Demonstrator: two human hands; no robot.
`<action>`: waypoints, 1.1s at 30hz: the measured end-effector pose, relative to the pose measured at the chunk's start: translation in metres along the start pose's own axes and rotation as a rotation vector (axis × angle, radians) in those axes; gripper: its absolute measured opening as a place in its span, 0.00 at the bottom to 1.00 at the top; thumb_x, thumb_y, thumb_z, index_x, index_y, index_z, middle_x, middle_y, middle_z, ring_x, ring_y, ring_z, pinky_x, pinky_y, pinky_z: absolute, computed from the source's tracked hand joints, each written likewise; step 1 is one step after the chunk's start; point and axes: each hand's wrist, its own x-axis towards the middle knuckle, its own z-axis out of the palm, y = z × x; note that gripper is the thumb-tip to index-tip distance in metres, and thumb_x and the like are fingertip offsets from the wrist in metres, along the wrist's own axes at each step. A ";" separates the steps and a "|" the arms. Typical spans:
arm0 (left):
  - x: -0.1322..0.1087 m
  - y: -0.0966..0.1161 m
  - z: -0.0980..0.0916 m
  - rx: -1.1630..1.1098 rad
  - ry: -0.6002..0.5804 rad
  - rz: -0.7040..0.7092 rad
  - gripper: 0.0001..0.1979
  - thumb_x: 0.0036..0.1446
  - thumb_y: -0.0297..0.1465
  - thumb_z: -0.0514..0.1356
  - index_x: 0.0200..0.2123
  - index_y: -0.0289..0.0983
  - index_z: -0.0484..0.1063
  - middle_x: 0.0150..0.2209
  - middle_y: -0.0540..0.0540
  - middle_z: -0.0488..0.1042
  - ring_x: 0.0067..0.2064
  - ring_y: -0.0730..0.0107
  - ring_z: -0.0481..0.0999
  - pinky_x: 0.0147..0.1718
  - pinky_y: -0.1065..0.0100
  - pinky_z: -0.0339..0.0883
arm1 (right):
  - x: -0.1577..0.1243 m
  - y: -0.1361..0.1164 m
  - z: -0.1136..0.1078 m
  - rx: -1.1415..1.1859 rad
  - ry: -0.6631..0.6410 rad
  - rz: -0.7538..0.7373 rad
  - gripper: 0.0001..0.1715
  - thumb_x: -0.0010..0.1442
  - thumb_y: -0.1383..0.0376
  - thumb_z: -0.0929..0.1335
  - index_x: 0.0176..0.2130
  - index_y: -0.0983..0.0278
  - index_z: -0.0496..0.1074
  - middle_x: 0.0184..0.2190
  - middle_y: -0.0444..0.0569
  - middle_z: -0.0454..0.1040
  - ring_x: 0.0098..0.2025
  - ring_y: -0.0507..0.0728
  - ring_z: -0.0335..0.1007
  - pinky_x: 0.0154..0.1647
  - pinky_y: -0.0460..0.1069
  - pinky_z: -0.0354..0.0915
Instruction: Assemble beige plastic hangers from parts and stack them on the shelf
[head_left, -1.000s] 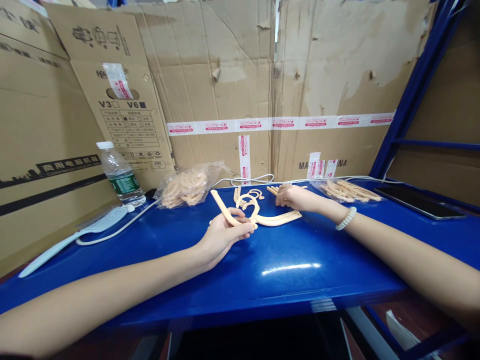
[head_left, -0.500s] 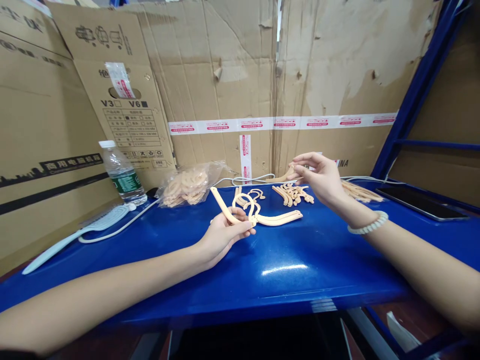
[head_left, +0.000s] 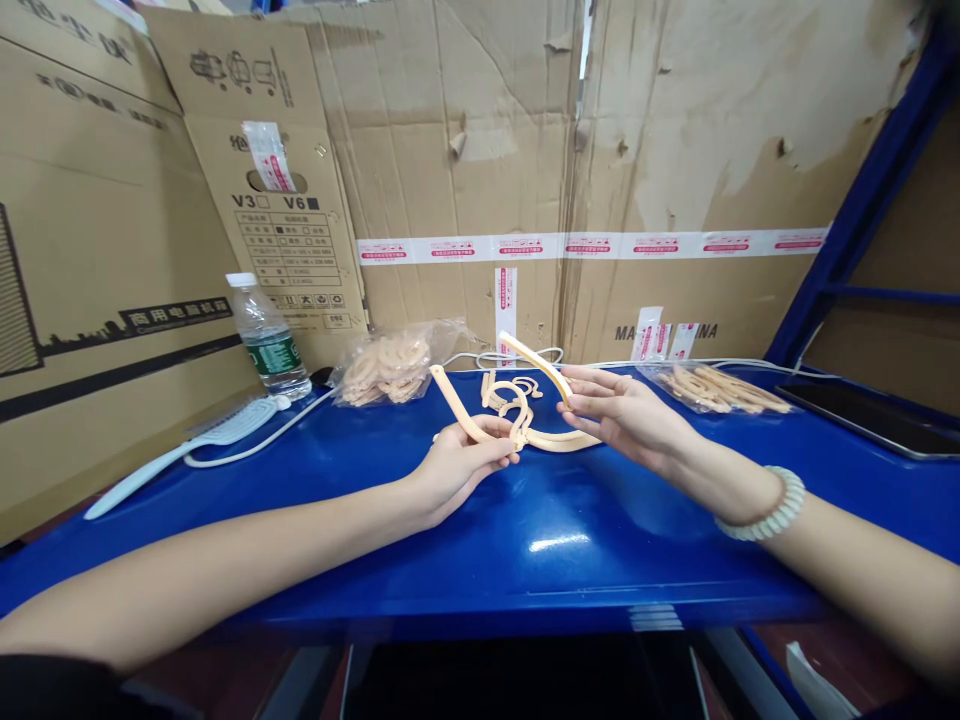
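Note:
My left hand (head_left: 461, 470) is closed on a beige folding clothes hanger (head_left: 453, 400) near its middle joint. One curved arm rises to the left, a looped hook part stands at the centre, and another arm reaches right, its end hidden behind my right hand. Between the thumb and fingers of my right hand (head_left: 630, 412) is a separate curved hanger arm (head_left: 534, 358), tilted up to the left. It is held above the hanger's right side. Behind the hanger, several loose beige hanger pieces (head_left: 531, 387) lie on the blue table (head_left: 450, 560), partly covered from view.
A clear bag of beige parts (head_left: 390, 368) lies at the back left, beside a water bottle (head_left: 271, 345) and a pale hairbrush (head_left: 225, 428). Another bag of long pieces (head_left: 720, 388) and a dark tablet (head_left: 877, 418) lie right. Cardboard (head_left: 465, 180) walls the back; a white cable (head_left: 259, 462) runs left.
My right hand has come back from the pile toward the hanger, carrying a curved hanger arm that now shows clearly. My left hand keeps its hold. The view has shifted slightly.

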 end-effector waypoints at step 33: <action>0.000 -0.004 -0.002 0.120 -0.090 0.086 0.13 0.34 0.25 0.73 0.24 0.33 0.72 0.25 0.49 0.75 0.34 0.66 0.75 0.41 0.64 0.67 | -0.014 0.032 0.015 -0.180 -0.381 -0.010 0.20 0.42 0.66 0.78 0.34 0.67 0.70 0.30 0.48 0.79 0.31 0.53 0.77 0.38 0.49 0.72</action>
